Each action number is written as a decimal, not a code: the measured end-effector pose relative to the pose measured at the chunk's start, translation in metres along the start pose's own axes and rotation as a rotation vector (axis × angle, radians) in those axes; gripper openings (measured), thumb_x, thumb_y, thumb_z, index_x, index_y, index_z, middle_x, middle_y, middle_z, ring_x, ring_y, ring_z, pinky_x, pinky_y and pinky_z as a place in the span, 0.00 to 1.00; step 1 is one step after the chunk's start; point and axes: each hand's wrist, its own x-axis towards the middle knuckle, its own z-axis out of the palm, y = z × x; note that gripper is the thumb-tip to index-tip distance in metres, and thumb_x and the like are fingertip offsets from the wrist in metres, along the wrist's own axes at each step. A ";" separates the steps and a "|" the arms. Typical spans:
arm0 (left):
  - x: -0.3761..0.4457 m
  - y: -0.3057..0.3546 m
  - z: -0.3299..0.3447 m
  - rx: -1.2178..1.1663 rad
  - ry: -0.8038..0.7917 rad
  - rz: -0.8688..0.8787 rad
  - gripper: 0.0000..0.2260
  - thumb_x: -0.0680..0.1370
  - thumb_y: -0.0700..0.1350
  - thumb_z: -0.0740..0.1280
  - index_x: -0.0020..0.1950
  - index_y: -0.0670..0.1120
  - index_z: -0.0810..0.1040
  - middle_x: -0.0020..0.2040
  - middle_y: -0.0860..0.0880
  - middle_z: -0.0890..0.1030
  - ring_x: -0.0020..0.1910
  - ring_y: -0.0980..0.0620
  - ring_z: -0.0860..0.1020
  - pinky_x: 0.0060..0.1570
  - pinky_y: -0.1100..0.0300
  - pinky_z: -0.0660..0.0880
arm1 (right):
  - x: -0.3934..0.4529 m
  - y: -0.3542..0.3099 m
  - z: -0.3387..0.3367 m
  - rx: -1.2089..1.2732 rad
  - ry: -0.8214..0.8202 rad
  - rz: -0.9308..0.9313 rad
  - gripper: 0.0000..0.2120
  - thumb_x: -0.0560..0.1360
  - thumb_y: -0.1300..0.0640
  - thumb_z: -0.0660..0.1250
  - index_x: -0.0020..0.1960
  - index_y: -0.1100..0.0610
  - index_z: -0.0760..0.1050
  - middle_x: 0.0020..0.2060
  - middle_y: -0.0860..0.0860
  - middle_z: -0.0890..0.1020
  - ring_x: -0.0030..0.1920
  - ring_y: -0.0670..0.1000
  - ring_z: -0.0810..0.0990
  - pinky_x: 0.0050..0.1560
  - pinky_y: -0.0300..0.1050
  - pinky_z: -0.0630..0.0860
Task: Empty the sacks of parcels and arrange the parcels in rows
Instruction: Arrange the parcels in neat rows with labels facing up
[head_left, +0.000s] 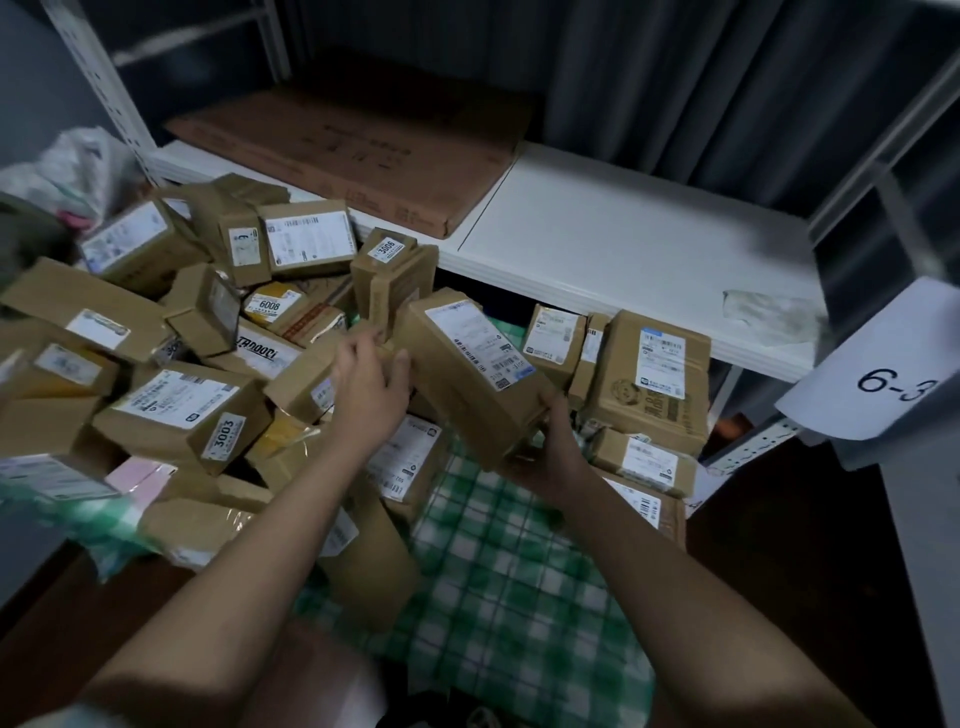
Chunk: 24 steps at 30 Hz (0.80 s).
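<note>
A long cardboard parcel (470, 374), white label up, is held tilted between both hands above the green checked cloth (519, 571). The right hand (545, 457) cups its near lower corner from beneath, fingers curled round the edge. The left hand (371, 379) is at its far upper end, thumb against the side of the box and fingers reaching over toward the pile; whether those fingers actually clamp this parcel or touch the next box behind it cannot be told.

Just beyond and to the outside of the right hand, a small group of parcels (649, 379) stands under the edge of the white shelf (623, 249), packed side by side and stacked, which looks like the start of a row. To the outside of the left hand lies a loose heap of parcels (171, 364), tumbled at all angles, with numbered stickers such as 3003, 3006 and 6008 showing. More boxes lie under the left forearm.

Judging by this, the sorting is early: only a handful are set in order and the heap makes up most of what remains. No full sack shows; a crumpled bag (78, 171) lies far beyond the left hand, its contents unclear.

Above the hands a flat brown carton (353, 150) lies on the shelf, and a paper tag reading 6-3 (883, 384) hangs past the right hand.
</note>
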 end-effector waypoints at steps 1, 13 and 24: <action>-0.002 0.001 0.003 -0.047 -0.045 -0.032 0.24 0.81 0.55 0.58 0.75 0.47 0.61 0.72 0.44 0.61 0.73 0.44 0.59 0.67 0.48 0.60 | -0.003 0.000 -0.003 0.051 -0.007 0.014 0.29 0.74 0.32 0.61 0.63 0.53 0.75 0.58 0.59 0.77 0.60 0.60 0.76 0.58 0.57 0.77; 0.004 0.007 0.006 -0.205 -0.338 0.007 0.29 0.76 0.65 0.60 0.68 0.45 0.70 0.67 0.41 0.72 0.63 0.44 0.72 0.59 0.48 0.69 | -0.032 -0.015 -0.045 -0.525 0.096 -0.355 0.27 0.80 0.50 0.63 0.76 0.48 0.60 0.68 0.52 0.71 0.58 0.52 0.76 0.44 0.40 0.77; 0.020 -0.017 0.067 -0.140 -1.335 -0.224 0.48 0.60 0.68 0.75 0.74 0.52 0.62 0.67 0.55 0.71 0.67 0.48 0.73 0.64 0.54 0.71 | -0.004 -0.070 -0.016 -1.059 0.031 -0.223 0.40 0.62 0.42 0.71 0.73 0.37 0.63 0.67 0.52 0.74 0.65 0.53 0.73 0.67 0.52 0.70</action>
